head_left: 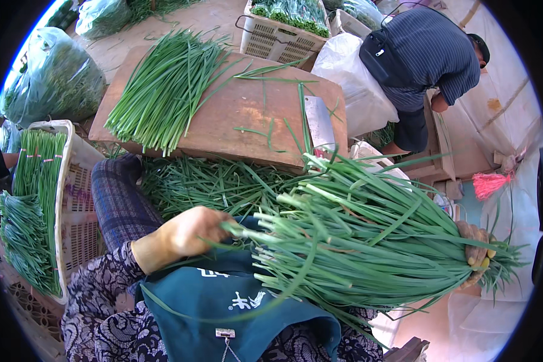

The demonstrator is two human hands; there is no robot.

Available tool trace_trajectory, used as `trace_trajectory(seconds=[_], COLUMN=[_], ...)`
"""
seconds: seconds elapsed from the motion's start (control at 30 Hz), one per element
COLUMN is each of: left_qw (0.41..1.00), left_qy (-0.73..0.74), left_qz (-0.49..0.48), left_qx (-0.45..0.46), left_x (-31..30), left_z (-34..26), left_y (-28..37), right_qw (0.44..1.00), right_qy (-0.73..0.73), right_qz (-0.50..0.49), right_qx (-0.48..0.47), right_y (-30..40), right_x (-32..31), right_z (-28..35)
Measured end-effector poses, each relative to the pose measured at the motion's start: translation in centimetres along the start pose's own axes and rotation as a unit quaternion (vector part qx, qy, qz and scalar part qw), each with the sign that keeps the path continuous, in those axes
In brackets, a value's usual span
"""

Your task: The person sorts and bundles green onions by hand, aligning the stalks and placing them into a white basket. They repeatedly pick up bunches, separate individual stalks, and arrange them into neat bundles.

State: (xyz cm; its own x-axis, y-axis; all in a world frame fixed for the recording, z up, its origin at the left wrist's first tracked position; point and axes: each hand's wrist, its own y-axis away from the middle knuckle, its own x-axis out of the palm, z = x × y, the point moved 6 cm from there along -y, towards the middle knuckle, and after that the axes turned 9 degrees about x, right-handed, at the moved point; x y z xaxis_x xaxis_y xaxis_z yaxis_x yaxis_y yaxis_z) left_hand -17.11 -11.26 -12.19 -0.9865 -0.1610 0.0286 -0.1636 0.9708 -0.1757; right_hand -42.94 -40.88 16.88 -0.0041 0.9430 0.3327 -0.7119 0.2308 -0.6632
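Note:
A large bunch of garlic chives (366,244) lies across the view over my lap, its pale cut stalk ends towards the left. My right hand (477,255), in a soiled glove, grips its leafy end at the right. My left hand (188,235), in a tan glove, is beside the stalk ends; motion blurs its fingers, and whether they pinch a stalk cannot be told. Ahead, a pile of green chives (167,90) rests on the left of a wooden board (249,108). A cleaver (319,122) lies flat near the board's right edge, among loose leaves.
Cut leaves (217,185) are heaped below the board. A white plastic crate (65,203) with tied bundles stands at the left, near a filled clear bag (52,81). Another crate (283,38) stands beyond the board. A co-worker (423,59) bends over at the upper right beside a white bag (353,86).

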Motion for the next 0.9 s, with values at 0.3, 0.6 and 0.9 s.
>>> trace_trajectory(seconds=[0.3, 0.6, 0.9], left_qw=[0.987, 0.946, 0.963], left_qy=[-0.078, -0.269, -0.208], left_qz=[-0.142, -0.101, -0.042], left_qx=[-0.005, 0.15, -0.164], left_x=[-5.8, 1.1, -5.4], left_z=[-4.2, -9.4, -0.6], left_y=[-6.1, -18.2, -10.1], right_qw=[0.997, 0.996, 0.977], right_qy=[-0.038, -0.067, -0.152], right_qz=[0.049, 0.063, 0.145], right_qx=[-0.034, -0.009, 0.043], right_y=[-0.8, 0.6, 1.3], right_x=[1.5, 1.2, -1.3], right_z=[2.1, 3.4, 5.1])
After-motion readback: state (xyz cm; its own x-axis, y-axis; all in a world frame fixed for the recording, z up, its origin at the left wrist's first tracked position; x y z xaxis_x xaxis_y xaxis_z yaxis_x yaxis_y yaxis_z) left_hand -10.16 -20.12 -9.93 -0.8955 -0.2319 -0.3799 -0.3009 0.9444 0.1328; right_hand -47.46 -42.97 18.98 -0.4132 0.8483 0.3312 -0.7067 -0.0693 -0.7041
